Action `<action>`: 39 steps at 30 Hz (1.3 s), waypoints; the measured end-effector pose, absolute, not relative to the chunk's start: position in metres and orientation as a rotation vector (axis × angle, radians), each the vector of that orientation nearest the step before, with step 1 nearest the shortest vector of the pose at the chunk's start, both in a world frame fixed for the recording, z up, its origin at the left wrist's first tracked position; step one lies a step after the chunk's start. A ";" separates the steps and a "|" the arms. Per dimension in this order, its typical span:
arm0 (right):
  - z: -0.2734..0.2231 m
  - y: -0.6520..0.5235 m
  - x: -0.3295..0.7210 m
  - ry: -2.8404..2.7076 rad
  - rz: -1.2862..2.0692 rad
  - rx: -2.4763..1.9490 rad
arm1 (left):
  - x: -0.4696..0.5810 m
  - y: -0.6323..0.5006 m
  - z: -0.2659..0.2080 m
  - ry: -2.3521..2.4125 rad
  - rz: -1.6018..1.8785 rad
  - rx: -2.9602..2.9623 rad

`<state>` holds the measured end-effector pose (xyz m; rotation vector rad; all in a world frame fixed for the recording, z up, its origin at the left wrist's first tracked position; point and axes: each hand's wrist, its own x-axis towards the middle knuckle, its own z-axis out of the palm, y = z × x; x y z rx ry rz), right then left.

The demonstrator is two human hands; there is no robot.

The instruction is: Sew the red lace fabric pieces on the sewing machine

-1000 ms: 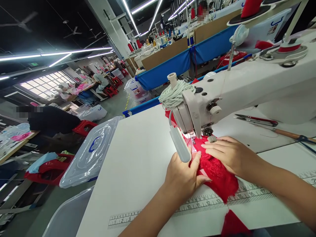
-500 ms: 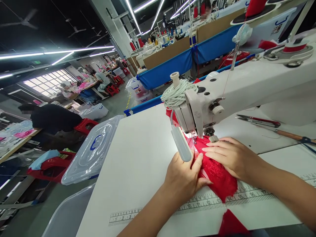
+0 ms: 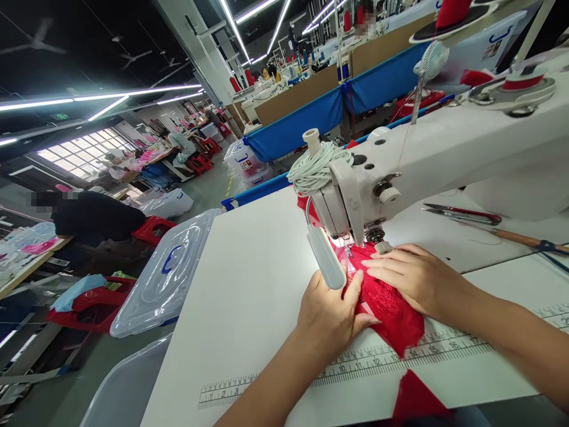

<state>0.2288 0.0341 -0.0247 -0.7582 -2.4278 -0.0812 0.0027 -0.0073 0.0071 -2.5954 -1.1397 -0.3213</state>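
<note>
Red lace fabric (image 3: 386, 308) lies under the presser foot (image 3: 348, 251) of a white sewing machine (image 3: 444, 139), its near end reaching over the ruler printed on the table. My left hand (image 3: 326, 311) grips the fabric's left edge between thumb and fingers; a grey lamp (image 3: 326, 259) on the machine head hides some fingertips. On the right side of the lace, my right hand (image 3: 411, 276) lies flat with fingers stretched out, close to the needle area. A lighter pinkish strip shows between the hands.
Thread snips (image 3: 466, 214) and a wooden-handled tool (image 3: 518, 238) lie right of the machine head. A red fabric piece (image 3: 418, 396) hangs at the table's front edge. A lidded clear plastic box (image 3: 166, 273) stands left of the white table (image 3: 231, 284). People sit farther off at left.
The view has shifted slightly. Both hands and the red lace fabric stay in nearly the same place by the presser foot.
</note>
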 end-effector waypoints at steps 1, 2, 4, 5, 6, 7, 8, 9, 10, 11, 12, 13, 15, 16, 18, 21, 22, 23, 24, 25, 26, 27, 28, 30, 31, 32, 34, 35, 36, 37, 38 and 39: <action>-0.027 0.035 0.228 -2.428 -0.069 -0.765 | 0.002 -0.006 0.006 -1.144 -0.319 -2.598; -0.029 0.036 0.228 -2.426 -0.052 -0.775 | 0.002 -0.005 0.005 -1.155 -0.313 -2.602; -0.031 0.038 0.227 -2.405 -0.024 -0.800 | 0.002 -0.004 0.006 -1.177 -0.304 -2.613; -0.030 0.037 0.227 -2.404 -0.018 -0.808 | 0.001 -0.005 0.008 -1.188 -0.295 -2.622; -0.028 0.035 0.228 -2.405 -0.024 -0.813 | 0.001 -0.006 0.011 -1.197 -0.278 -2.634; -0.024 0.032 0.229 -2.410 -0.037 -0.814 | 0.000 -0.009 0.015 -1.201 -0.251 -2.654; -0.019 0.028 0.231 -2.421 -0.052 -0.814 | 0.000 -0.014 0.019 -1.196 -0.218 -2.677; -0.013 0.022 0.234 -2.442 -0.057 -0.814 | -0.001 -0.019 0.023 -1.182 -0.189 -2.699; -0.007 0.016 0.237 -2.475 -0.049 -0.817 | -0.002 -0.024 0.027 -1.162 -0.166 -2.718; -0.001 0.009 0.241 -2.515 -0.022 -0.826 | -0.003 -0.030 0.029 -1.136 -0.156 -2.728; 0.004 0.002 0.245 -2.568 0.024 -0.830 | -0.003 -0.034 0.030 -1.101 -0.162 -2.722; 0.008 -0.004 0.249 -2.610 0.067 -0.826 | -0.004 -0.037 0.028 -1.054 -0.178 -2.707; 0.012 -0.012 0.253 -2.667 0.137 -0.799 | -0.004 -0.038 0.022 -0.954 -0.220 -2.677; 0.012 -0.013 0.253 -2.684 0.148 -0.812 | -0.004 -0.036 0.018 -0.911 -0.233 -2.672; 0.007 -0.011 0.251 -2.699 0.100 -0.870 | -0.005 -0.029 0.013 -0.853 -0.247 -2.685; -0.005 0.000 0.245 -2.656 -0.081 -0.891 | -0.008 -0.017 0.015 -0.889 -0.270 -2.812; -0.008 0.005 0.244 -2.621 -0.105 -0.885 | -0.009 -0.014 0.018 -0.930 -0.276 -2.873; -0.009 0.009 0.244 -2.595 -0.088 -0.878 | -0.010 -0.012 0.021 -0.974 -0.276 -2.934; -0.009 0.013 0.245 -2.575 -0.044 -0.876 | -0.010 -0.010 0.023 -1.013 -0.268 -2.985; -0.008 0.017 0.245 -2.569 0.019 -0.870 | -0.011 -0.008 0.024 -1.038 -0.256 -3.018; -0.006 0.021 0.246 -2.578 0.092 -0.855 | -0.011 -0.006 0.025 -1.048 -0.247 -3.030; -0.002 0.024 0.246 -2.595 0.162 -0.834 | -0.010 -0.004 0.024 -1.070 -0.248 -3.039; 0.001 0.026 0.246 -2.616 0.225 -0.810 | -0.009 -0.002 0.023 -1.107 -0.262 -3.037; 0.006 0.030 0.243 -2.643 0.326 -0.789 | -0.007 0.003 0.020 -1.216 -0.325 -3.018; 0.008 0.031 0.240 -2.636 0.359 -0.805 | -0.006 0.006 0.020 -1.273 -0.366 -3.015; 0.008 0.032 0.236 -2.612 0.388 -0.837 | -0.005 0.008 0.019 -1.325 -0.410 -3.022; 0.007 0.034 0.229 -2.537 0.450 -0.907 | -0.004 0.014 0.020 -1.412 -0.508 -3.065; 0.005 0.034 0.225 -2.495 0.481 -0.933 | -0.003 0.016 0.022 -1.453 -0.561 -3.094; 0.004 0.034 0.222 -2.459 0.504 -0.952 | -0.003 0.018 0.023 -1.502 -0.615 -3.121; 0.003 0.035 0.220 -2.416 0.529 -0.964 | -0.002 0.020 0.025 -1.561 -0.670 -3.140; 0.002 0.035 0.218 -2.350 0.580 -0.976 | -0.001 0.023 0.026 -1.637 -0.738 -3.141; 0.002 0.035 0.218 -2.270 0.653 -0.990 | 0.000 0.026 0.027 -1.716 -0.804 -3.133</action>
